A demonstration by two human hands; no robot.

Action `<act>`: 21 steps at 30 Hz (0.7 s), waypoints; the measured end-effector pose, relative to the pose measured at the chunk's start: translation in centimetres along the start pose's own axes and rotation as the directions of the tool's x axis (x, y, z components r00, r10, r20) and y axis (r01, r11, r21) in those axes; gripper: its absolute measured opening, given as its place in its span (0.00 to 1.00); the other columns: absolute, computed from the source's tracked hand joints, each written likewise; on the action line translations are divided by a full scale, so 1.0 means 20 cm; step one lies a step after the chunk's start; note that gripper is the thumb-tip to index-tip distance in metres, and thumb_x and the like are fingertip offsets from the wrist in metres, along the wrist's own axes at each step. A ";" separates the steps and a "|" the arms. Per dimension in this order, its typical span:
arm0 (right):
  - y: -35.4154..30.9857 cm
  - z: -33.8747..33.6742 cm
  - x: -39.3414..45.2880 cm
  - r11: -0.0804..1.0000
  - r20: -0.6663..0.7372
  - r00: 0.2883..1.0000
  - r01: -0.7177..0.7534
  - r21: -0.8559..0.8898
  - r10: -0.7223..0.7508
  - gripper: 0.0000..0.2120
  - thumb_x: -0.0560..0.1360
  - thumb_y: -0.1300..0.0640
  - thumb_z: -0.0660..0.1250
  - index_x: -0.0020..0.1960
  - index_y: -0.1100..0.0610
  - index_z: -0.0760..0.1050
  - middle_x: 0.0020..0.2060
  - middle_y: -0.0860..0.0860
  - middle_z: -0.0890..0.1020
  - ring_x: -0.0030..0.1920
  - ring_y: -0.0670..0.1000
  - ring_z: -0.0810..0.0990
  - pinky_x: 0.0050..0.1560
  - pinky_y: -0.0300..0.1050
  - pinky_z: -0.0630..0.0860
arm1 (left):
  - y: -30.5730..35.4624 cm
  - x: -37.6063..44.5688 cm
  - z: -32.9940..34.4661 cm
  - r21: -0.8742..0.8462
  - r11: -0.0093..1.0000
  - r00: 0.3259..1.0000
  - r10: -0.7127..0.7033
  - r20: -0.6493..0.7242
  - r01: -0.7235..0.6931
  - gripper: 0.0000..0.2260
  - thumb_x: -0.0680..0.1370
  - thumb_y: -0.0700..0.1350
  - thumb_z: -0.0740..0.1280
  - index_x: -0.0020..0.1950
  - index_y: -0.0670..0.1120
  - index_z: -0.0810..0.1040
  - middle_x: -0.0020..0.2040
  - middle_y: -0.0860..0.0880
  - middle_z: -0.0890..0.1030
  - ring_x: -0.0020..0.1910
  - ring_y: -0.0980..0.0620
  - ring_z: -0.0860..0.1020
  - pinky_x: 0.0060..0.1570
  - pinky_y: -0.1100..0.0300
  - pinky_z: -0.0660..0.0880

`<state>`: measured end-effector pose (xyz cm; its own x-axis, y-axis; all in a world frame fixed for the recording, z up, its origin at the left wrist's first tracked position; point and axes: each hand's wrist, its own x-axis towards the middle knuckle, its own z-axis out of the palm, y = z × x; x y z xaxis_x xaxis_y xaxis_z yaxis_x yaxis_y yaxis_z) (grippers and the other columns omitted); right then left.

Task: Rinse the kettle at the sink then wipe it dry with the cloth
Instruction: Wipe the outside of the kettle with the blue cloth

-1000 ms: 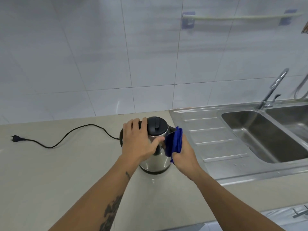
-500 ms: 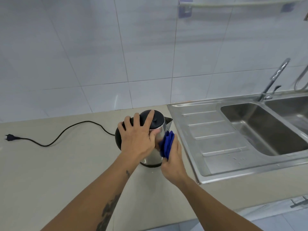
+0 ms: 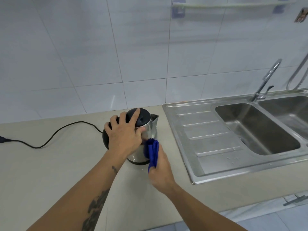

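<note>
A steel kettle (image 3: 150, 129) with a black lid and handle stands upright on the beige counter (image 3: 50, 172), its spout pointing toward the sink. My left hand (image 3: 124, 134) lies over its top, fingers spread across the lid and handle, thumb on the steel wall. My right hand (image 3: 160, 170) grips a folded blue cloth (image 3: 152, 152) and presses it against the kettle's lower front side. The kettle's base is partly hidden by the cloth and my hands.
A black power cord (image 3: 55, 135) trails left across the counter from the kettle. A steel double sink (image 3: 260, 130) with a ribbed drainboard (image 3: 206, 137) sits to the right, its tap (image 3: 266, 80) at the back. A towel rail (image 3: 230, 5) hangs on the tiled wall.
My right hand has slid the blue cloth down the kettle's side, from near the spout to the lower wall. My left hand stays on the lid.
</note>
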<state>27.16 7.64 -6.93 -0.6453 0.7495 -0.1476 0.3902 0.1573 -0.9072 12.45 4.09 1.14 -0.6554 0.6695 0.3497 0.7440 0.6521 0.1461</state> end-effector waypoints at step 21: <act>0.43 -0.79 0.21 0.511 0.176 0.940 0.002 -0.860 0.292 0.44 0.78 0.47 0.65 0.83 0.59 0.44 0.83 0.59 0.47 0.83 0.65 0.43 0.81 0.64 0.51 | 0.64 -0.21 0.12 -0.529 0.848 0.992 0.045 0.119 0.025 0.15 0.78 0.39 0.63 0.62 0.51 0.78 0.60 0.56 0.76 0.53 0.54 0.74 0.63 0.55 0.70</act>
<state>38.21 22.31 -9.15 -0.6082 0.6377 -0.4726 0.7626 0.6346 -0.1251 24.48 10.47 -0.80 -0.6320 0.7357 0.2436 0.6836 0.3811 0.6225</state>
